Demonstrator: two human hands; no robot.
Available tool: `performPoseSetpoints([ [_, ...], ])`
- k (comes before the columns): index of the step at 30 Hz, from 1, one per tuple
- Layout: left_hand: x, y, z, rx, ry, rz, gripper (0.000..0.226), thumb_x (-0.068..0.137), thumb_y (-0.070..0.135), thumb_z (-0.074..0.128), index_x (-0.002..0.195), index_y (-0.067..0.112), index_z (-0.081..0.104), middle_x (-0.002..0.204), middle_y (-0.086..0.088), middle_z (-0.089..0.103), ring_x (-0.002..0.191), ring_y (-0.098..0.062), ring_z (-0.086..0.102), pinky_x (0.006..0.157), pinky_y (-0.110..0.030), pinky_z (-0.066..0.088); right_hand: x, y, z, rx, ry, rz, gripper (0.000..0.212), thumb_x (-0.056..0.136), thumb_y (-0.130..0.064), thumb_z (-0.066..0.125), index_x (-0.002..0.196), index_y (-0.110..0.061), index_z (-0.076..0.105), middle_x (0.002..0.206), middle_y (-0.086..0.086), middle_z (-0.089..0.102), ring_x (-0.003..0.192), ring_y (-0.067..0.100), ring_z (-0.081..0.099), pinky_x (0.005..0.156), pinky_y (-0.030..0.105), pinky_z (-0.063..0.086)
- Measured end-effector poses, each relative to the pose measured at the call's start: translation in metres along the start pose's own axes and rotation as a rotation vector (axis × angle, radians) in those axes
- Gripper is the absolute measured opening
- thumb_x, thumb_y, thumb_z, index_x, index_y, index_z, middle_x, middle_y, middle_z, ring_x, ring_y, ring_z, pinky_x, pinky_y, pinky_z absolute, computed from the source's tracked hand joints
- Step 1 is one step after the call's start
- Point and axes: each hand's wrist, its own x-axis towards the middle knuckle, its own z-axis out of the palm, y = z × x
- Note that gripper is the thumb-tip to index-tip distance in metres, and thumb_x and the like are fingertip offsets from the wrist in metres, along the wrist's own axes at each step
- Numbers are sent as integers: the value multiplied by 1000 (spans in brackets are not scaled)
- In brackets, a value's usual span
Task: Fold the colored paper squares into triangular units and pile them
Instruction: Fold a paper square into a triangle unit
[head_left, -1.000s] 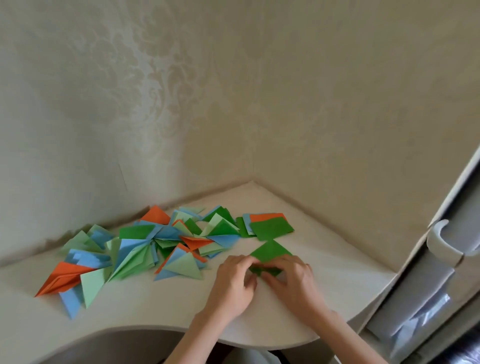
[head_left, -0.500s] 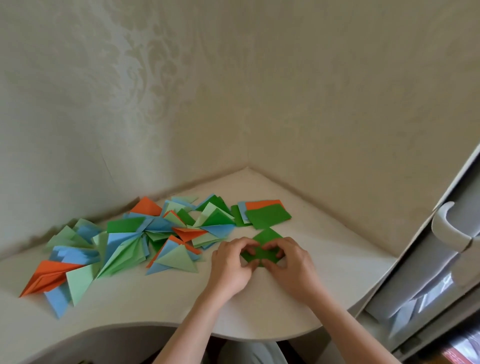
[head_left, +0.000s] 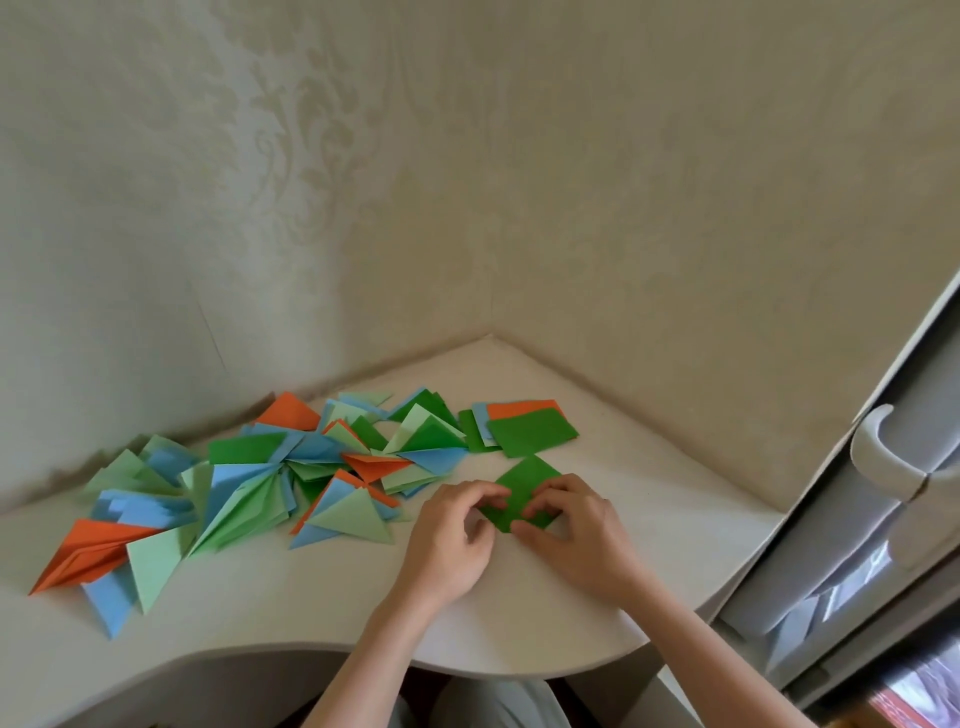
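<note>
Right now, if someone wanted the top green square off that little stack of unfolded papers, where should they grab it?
Probably the near right corner of the top green square, coming from the right. It lies flat and overhangs the orange sheet beneath, so a fingertip can slide under that free corner.

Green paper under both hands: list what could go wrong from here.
1. Both hands, left hand and right hand, pinch the dark green paper only at its near edge; the far corner is free, so the crease may land crooked.
2. The stack of unfolded squares lies just beyond; a forward push could scatter it.
3. The folded pile sprawls near the left hand and could get knocked.
</note>
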Motion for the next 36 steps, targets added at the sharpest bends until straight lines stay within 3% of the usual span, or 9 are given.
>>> performPoseSetpoints([
  [5, -4, 3, -3, 56, 67, 48, 49, 71, -9, 56, 108, 22, 66, 105, 14, 59, 105, -2, 50, 94, -8, 35, 7, -4, -7, 11, -31, -85, 4, 89, -32, 62, 88, -28, 64, 101, -16, 54, 93, 7, 52, 86, 27, 42],
  [11, -4, 3, 1, 136, 100, 61, 20, 80, 1, 66, 93, 15, 70, 95, 6, 63, 93, -10, 52, 83, -5, 33, 11, -9, -33, 137, -172, -193, 10, 91, -25, 61, 84, -32, 60, 93, -12, 60, 85, 5, 56, 76, 18, 45],
  [15, -4, 3, 3, 168, 90, 96, 12, 81, 6, 68, 87, 16, 69, 89, 7, 63, 89, -9, 50, 78, -11, 36, 8, -2, -30, 53, -153, -148, 16, 88, -28, 63, 81, -41, 56, 91, -17, 61, 85, 0, 56, 76, 16, 44],
  [18, -4, 4, 3, 185, 88, 123, 7, 82, 11, 70, 84, 18, 69, 85, 8, 64, 86, -10, 50, 76, -19, 40, 2, 3, -27, 71, -54, -150, 12, 87, -23, 65, 93, -33, 61, 94, -21, 64, 89, -6, 58, 76, 7, 41],
  [20, -4, 3, 3, 184, 93, 126, 6, 82, 13, 70, 84, 19, 70, 83, 9, 63, 84, -10, 50, 75, -20, 40, -4, 6, -26, 30, -38, -190, 10, 88, -26, 63, 98, -28, 63, 99, -19, 64, 93, -5, 58, 81, 9, 42],
  [24, -5, 4, 3, 182, 110, 112, 8, 81, 17, 72, 88, 21, 70, 77, 22, 54, 82, -9, 49, 72, -21, 40, -12, 7, -22, -72, -50, -240, 25, 86, -40, 65, 101, -20, 68, 114, -13, 59, 102, -2, 55, 91, 6, 37],
  [27, -5, 3, 2, 162, 130, 93, 11, 81, 18, 73, 91, 21, 69, 72, 23, 49, 79, -11, 51, 71, -28, 44, -9, 6, -13, -88, 31, -210, 24, 85, -39, 66, 92, -17, 71, 112, -10, 58, 99, 4, 55, 88, 11, 39],
  [31, -3, 0, 5, 180, 183, 63, 18, 81, 20, 73, 98, 20, 66, 76, 11, 55, 80, -14, 52, 75, -35, 46, 1, 1, -2, -110, 104, -142, 21, 88, -36, 63, 86, -16, 70, 107, -7, 59, 98, 12, 54, 89, 27, 43],
  [36, 1, -1, 11, 263, 192, 51, 27, 83, 34, 70, 106, 23, 61, 81, 10, 57, 87, -13, 51, 79, -29, 37, 2, -1, 7, -102, 176, -99, 22, 85, -41, 65, 76, -21, 64, 100, -9, 58, 93, 11, 52, 85, 30, 42],
])
